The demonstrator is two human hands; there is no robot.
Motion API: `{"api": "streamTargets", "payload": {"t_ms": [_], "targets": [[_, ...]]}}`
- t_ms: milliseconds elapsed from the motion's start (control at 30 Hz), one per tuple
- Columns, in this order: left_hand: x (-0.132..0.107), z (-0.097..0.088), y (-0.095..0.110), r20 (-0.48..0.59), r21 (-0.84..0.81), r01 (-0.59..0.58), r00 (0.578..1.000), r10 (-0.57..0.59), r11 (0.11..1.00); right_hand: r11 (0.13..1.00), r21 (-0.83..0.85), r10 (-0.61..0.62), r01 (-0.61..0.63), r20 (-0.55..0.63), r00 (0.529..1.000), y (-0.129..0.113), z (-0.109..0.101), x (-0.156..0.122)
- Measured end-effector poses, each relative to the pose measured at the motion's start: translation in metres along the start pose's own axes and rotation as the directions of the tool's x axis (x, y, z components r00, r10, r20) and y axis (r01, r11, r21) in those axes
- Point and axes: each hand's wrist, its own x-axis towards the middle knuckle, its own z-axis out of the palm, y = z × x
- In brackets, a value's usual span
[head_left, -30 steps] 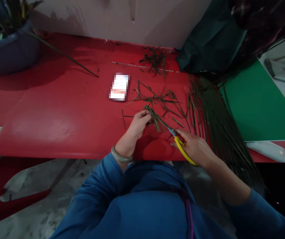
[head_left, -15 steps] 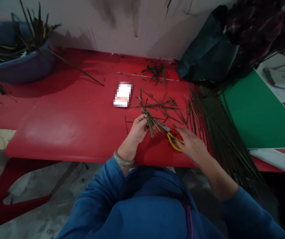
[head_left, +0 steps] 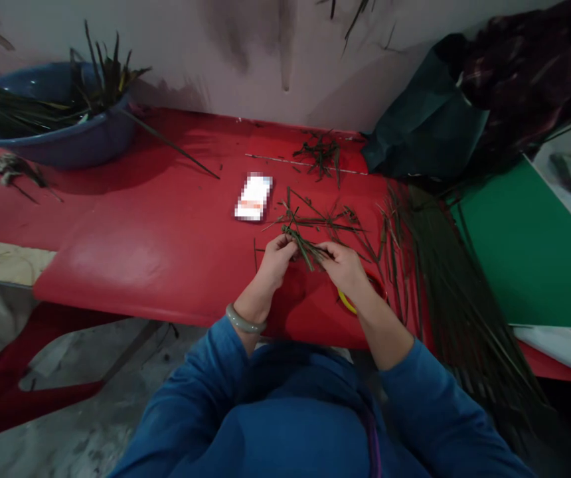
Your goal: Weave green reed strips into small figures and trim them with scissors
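Observation:
My left hand (head_left: 276,260), with a bangle (head_left: 244,320) at the wrist, pinches the knotted end of a woven piece of green leaf strips (head_left: 303,247). The loose strip ends fan out to the right. My right hand (head_left: 341,265) is closed on some of those ends, its thumb and finger pressed together. Under my right wrist lie scissors (head_left: 345,302) on the red table covering; only parts of their yellow and red handles show, and the blades are hidden. Cut leaf strips (head_left: 332,219) lie scattered just beyond both hands.
A phone with a blurred screen (head_left: 254,197) lies beyond my left hand. Far left stands a blue basin (head_left: 66,147) of leaves. Long leaf strips (head_left: 457,285) hang over the table's edge at right, beside a green board (head_left: 529,259). A small leaf pile (head_left: 321,153) lies near the wall.
My right hand has let go of the scissors, which now lie on the table, and has moved left to take the strip ends. My left hand keeps its pinch. The camera view has shifted slightly.

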Motion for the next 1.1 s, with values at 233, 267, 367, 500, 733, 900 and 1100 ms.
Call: {"api": "streamTargets", "payload": {"t_ms": [233,267,367,500,733,900,1100], "targets": [[0.003,-0.001,0.004,-0.076,-0.042,0.016,0.997,-0.019,0.999,0.937,0.348,0.024,-0.042,0.056,0.998,0.012,0.016,0.029],[0.003,-0.001,0.004,-0.07,-0.042,0.021,0.997,-0.023,0.999,0.925,0.377,0.021,-0.042,0.059,0.998,0.013,0.019,0.03],[0.004,0.0,0.002,-0.065,-0.01,0.022,0.998,-0.023,1.0,0.899,0.437,0.03,-0.043,0.037,0.999,0.018,0.023,0.031],[0.006,0.002,-0.002,-0.039,0.091,0.056,0.998,-0.052,0.994,0.895,0.445,0.039,-0.035,-0.001,0.999,0.027,0.021,0.031],[0.005,0.004,-0.004,0.014,0.118,0.056,0.998,-0.058,0.991,0.907,0.422,0.048,0.004,-0.112,0.992,0.038,0.015,0.036],[0.006,0.003,-0.008,0.0,0.133,0.028,1.0,-0.028,0.991,0.896,0.444,0.098,-0.012,-0.173,0.98,0.038,0.016,0.037],[0.006,0.003,-0.01,-0.009,0.12,0.016,1.0,-0.015,0.993,0.824,0.561,0.182,-0.077,-0.133,0.974,0.03,0.014,0.033]]}}
